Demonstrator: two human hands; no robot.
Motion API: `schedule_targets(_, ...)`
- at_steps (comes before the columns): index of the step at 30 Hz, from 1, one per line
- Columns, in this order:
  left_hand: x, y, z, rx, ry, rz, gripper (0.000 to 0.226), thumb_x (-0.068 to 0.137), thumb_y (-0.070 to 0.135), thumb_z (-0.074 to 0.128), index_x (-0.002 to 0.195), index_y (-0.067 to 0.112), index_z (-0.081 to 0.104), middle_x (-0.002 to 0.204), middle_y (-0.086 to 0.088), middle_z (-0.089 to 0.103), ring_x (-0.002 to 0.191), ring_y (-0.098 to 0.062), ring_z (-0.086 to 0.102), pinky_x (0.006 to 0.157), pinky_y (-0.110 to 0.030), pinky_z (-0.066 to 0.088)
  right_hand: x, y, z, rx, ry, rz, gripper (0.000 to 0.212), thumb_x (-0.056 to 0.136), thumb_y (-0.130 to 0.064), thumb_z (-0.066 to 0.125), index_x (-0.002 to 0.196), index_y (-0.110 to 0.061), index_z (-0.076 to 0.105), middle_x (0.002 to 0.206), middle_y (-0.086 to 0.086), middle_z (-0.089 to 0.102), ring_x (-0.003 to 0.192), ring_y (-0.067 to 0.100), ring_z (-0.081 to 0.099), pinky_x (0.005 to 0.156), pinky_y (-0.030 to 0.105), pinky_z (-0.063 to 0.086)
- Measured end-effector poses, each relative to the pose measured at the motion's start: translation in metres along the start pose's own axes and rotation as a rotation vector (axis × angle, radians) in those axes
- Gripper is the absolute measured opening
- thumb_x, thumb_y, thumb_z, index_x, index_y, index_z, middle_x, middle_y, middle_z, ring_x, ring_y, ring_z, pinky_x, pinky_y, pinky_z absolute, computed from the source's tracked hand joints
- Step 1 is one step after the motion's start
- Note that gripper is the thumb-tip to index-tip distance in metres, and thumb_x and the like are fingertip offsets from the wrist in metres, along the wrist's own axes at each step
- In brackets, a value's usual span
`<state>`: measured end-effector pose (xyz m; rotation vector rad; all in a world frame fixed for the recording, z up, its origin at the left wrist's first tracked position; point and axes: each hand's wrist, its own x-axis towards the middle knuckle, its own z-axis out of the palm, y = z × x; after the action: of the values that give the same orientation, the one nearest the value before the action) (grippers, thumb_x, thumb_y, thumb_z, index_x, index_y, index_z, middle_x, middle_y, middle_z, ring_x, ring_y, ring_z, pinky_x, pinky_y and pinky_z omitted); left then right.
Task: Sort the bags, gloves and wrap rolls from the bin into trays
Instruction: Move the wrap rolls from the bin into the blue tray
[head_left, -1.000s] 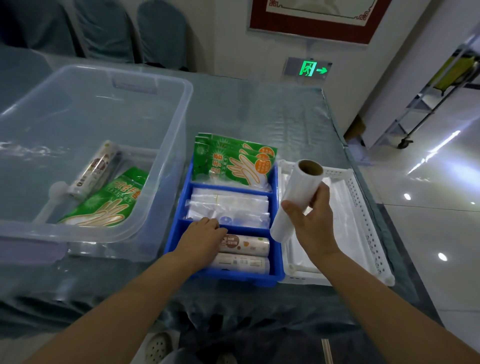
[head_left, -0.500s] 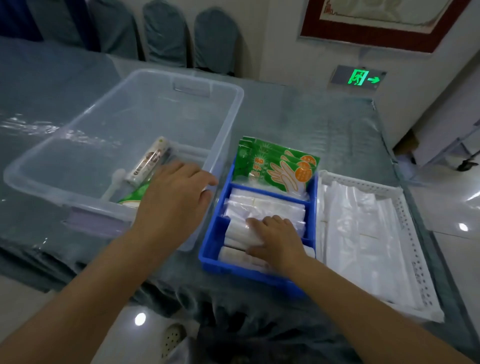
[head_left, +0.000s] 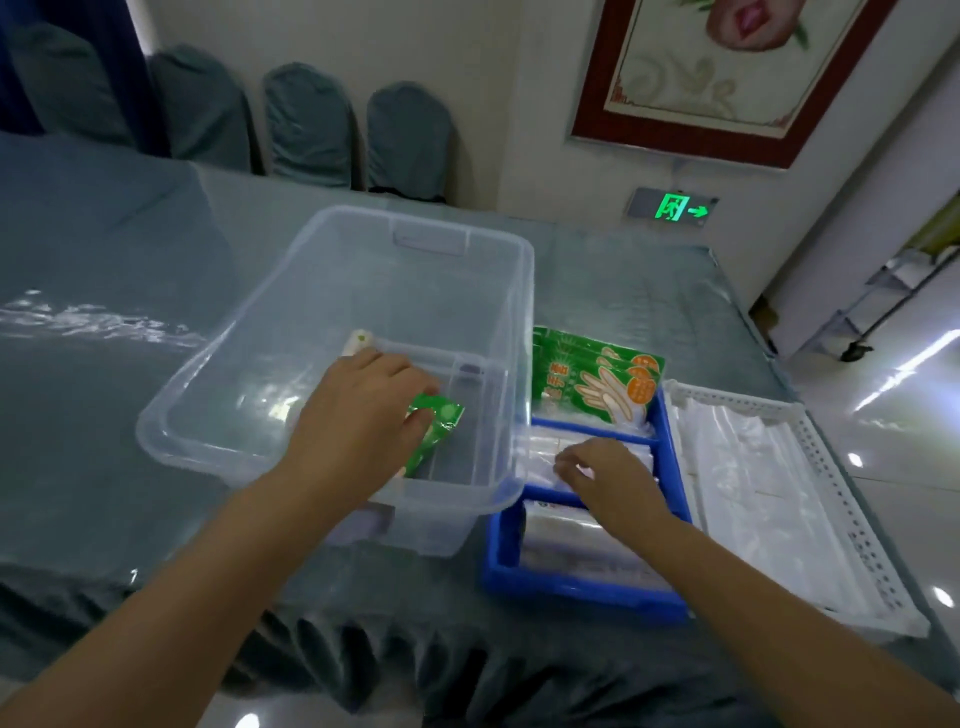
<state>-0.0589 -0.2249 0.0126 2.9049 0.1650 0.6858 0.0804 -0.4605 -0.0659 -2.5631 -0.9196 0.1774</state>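
Fingers (head_left: 423, 415) of the left hand (head_left: 358, 415) pinch the green glove packet (head_left: 439, 423) low inside the clear bin (head_left: 332, 249); the right hand (head_left: 605, 470) rests loosely on bagged stock in the blue tray (head_left: 587, 600) beside it, so lifting the packet across comes next.

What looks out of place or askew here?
Nothing looks spilled or damaged. Two items remain unsorted in the clear bin: a green glove pack under the left hand and a roll behind it. The glove packs in the blue tray overhang its far end.
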Motion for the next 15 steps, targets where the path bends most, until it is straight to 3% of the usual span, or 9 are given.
schedule_targets(2, 0.001, -0.038, -0.011, 0.039, -0.025, -0.028, 0.024, 0.067, 0.025, 0.059, 0.084, 0.015, 0.073, 0.080, -0.007, 0.070, 0.077, -0.034, 0.064, 0.070, -0.039, 0.051, 0.018, -0.030, -0.011, 0.203, 0.161, 0.111, 0.026, 0.094, -0.022, 0.050, 0.084, -0.004, 0.066, 0.084, 0.013, 0.066, 0.079, 0.024, 0.057, 0.072, 0.036, 0.044)
schedule_targets(6, 0.002, -0.113, -0.030, 0.074, -0.060, -0.181, 0.024, 0.078, 0.022, 0.063, 0.098, 0.012, 0.071, 0.097, -0.013, 0.069, 0.094, -0.037, 0.059, 0.080, -0.042, 0.047, 0.049, -0.087, -0.025, 0.592, 0.274, 0.372, 0.024, 0.091, -0.027, 0.052, 0.089, -0.007, 0.065, 0.079, 0.011, 0.065, 0.070, 0.022, 0.060, 0.077, 0.045, 0.054)
schedule_targets(10, 0.000, -0.166, -0.036, 0.120, -0.171, -0.304, 0.040, 0.081, 0.021, 0.064, 0.118, 0.006, 0.061, 0.116, -0.018, 0.060, 0.109, -0.039, 0.049, 0.087, -0.043, 0.042, 0.056, -0.121, -0.016, 0.398, 0.259, 0.520, 0.018, 0.082, -0.025, 0.060, 0.093, -0.010, 0.061, 0.074, 0.002, 0.059, 0.066, 0.021, 0.057, 0.062, 0.034, 0.051)
schedule_targets(13, -0.001, -0.182, -0.035, 0.080, -0.233, -0.406, 0.040, 0.083, 0.027, 0.062, 0.113, 0.001, 0.055, 0.114, -0.020, 0.057, 0.105, -0.038, 0.050, 0.081, -0.042, 0.043, 0.053, -0.137, -0.013, 0.369, 0.273, 0.565, 0.015, 0.079, -0.016, 0.065, 0.092, -0.010, 0.061, 0.078, 0.005, 0.059, 0.071, 0.023, 0.056, 0.071, 0.040, 0.051)
schedule_targets(15, 0.000, -0.185, -0.037, -0.037, -0.268, -0.514, 0.032, 0.085, 0.026, 0.058, 0.104, 0.001, 0.054, 0.105, -0.020, 0.060, 0.091, -0.036, 0.054, 0.070, -0.036, 0.041, 0.052, -0.147, -0.016, 0.322, 0.277, 0.570, 0.015, 0.078, -0.011, 0.065, 0.091, -0.002, 0.064, 0.077, 0.008, 0.057, 0.069, 0.021, 0.052, 0.065, 0.033, 0.044)
